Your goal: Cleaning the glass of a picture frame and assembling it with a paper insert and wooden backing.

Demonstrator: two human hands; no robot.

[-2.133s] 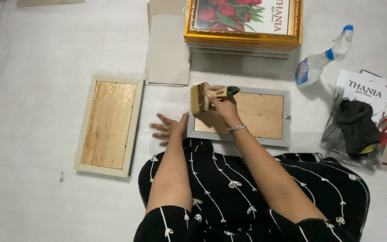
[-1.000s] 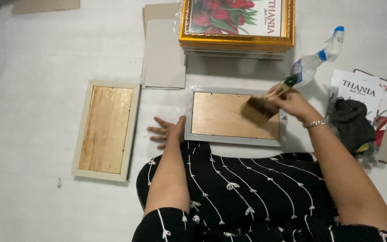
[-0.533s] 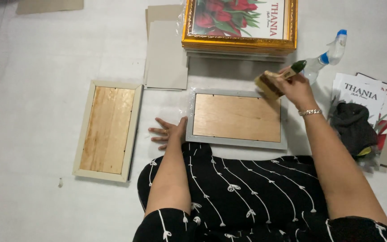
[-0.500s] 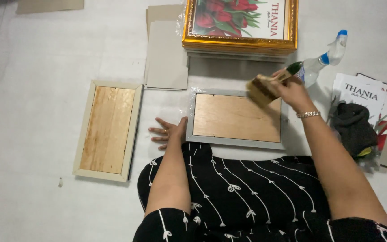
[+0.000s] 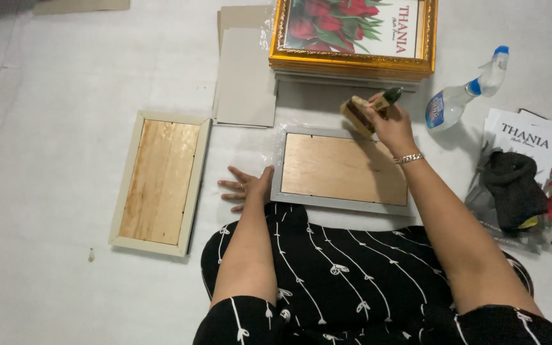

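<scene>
A grey picture frame (image 5: pixel 340 202) lies face down in front of me, its wooden backing up. My right hand (image 5: pixel 390 124) grips a brush (image 5: pixel 360 114) with a dark green handle, its bristles over the frame's far edge. Flat on the floor, my left hand (image 5: pixel 245 188) has its fingers spread and presses against the frame's left edge.
A second, cream frame (image 5: pixel 160 182) lies face down to the left. Grey backing boards (image 5: pixel 245 73) and a stack of gold frames with a flower picture (image 5: pixel 352 35) sit further off. A spray bottle (image 5: pixel 464 99), printed sheets (image 5: pixel 528 137) and a dark cloth (image 5: pixel 512 195) lie at right.
My right hand has swept the brush from the frame's left end across to its right end, then back leftward along the far edge. My left hand has stayed put.
</scene>
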